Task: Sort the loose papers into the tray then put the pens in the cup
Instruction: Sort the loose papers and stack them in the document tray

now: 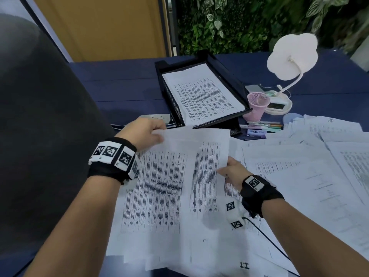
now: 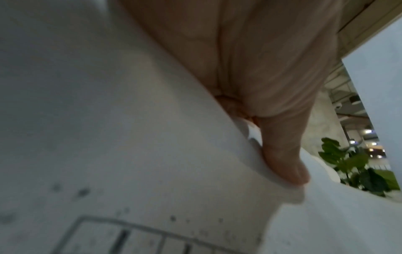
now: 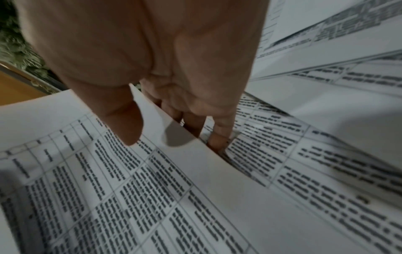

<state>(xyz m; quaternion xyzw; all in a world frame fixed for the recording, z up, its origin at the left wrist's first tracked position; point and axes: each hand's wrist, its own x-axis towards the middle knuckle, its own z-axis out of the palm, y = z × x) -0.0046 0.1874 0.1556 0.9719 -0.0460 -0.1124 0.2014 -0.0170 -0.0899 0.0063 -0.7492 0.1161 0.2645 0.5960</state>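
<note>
Both hands hold one printed sheet [image 1: 179, 176] above the paper-strewn near edge of the desk: left hand [image 1: 145, 132] pinches its far corner, right hand [image 1: 232, 172] its right edge. Paper-sorting step; next, it likely slides into the tray [image 1: 225, 74] ahead.

Two hands hold one printed sheet [image 1: 173, 176] up over the desk [image 1: 123, 86]; the left hand [image 1: 143, 132] pinches its far left corner; the right hand [image 1: 232, 171] pinches its right edge, thumb on top; more loose papers [image 1: 299, 176] cover the right side and near edge of the desk; a black tray [image 1: 225, 76] with papers in it sits near the far edge; a pink cup [image 1: 255, 106] stands just right of the tray; pens [image 1: 261, 126] lie in front of the cup; a white lamp [image 1: 289, 64] stands behind it.
</note>
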